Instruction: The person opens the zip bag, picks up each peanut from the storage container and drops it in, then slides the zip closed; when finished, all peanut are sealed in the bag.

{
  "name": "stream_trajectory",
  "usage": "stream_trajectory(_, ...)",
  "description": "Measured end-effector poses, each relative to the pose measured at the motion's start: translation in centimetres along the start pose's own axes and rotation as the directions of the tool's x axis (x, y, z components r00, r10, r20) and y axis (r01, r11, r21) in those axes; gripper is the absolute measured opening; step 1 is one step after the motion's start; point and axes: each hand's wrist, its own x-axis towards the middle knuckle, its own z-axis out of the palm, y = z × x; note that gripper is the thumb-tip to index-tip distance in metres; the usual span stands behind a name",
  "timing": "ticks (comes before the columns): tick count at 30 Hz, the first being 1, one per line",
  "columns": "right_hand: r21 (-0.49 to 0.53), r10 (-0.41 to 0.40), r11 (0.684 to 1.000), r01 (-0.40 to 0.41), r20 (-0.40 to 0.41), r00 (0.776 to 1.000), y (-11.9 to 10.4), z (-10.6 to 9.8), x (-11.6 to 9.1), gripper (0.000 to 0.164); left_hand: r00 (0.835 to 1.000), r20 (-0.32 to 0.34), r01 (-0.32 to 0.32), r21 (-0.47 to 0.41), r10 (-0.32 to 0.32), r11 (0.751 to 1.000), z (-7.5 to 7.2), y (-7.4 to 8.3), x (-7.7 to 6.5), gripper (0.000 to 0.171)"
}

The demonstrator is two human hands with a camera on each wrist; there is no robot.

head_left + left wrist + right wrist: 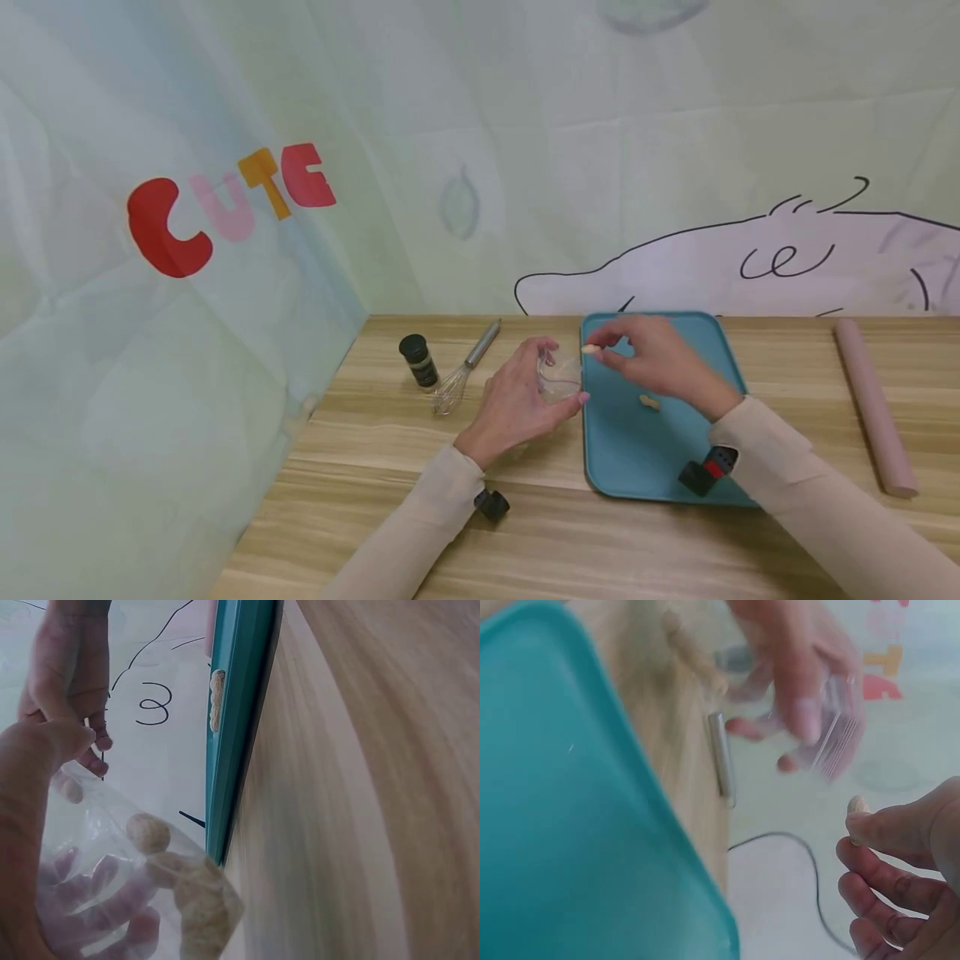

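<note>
My left hand (513,404) holds a clear plastic bag (562,382) by its mouth, fingers and thumb curled around it beside the tray's left edge. Several peanuts (202,907) sit low in the bag in the left wrist view. Between the thumb and fingertips of my right hand (660,358) is a single peanut (857,804), pinched close to the bag's opening and above the blue tray (637,458). Another peanut (649,402) lies on the tray, under the right hand.
A spice jar (418,361) with a black cap and a metal whisk (468,367) are left of the left hand. To the right of the tray lies a pink rolling pin (876,408). A printed cloth (465,142) hangs behind the wooden table (360,475).
</note>
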Motion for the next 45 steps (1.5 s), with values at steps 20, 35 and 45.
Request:
stream_trajectory(20,0.071,-0.082,0.994,0.082,-0.003,0.997,-1.5,0.8,0.1,0.019,1.0,0.014,-0.015,-0.007,0.015,1.0,0.2,0.0,-0.2,0.076)
stream_trajectory(35,0.008,-0.036,0.999,0.036,-0.004,0.999,2.4,-0.2,-2.6,0.016,1.0,0.0,-0.002,0.012,0.002,1.0,0.3,0.0,0.0,0.076)
stream_trajectory(45,-0.058,0.019,0.998,-0.015,0.059,0.998,4.6,0.5,-4.9,0.014,1.0,-0.002,0.002,0.007,-0.002,1.0,0.3,0.0,0.1,0.077)
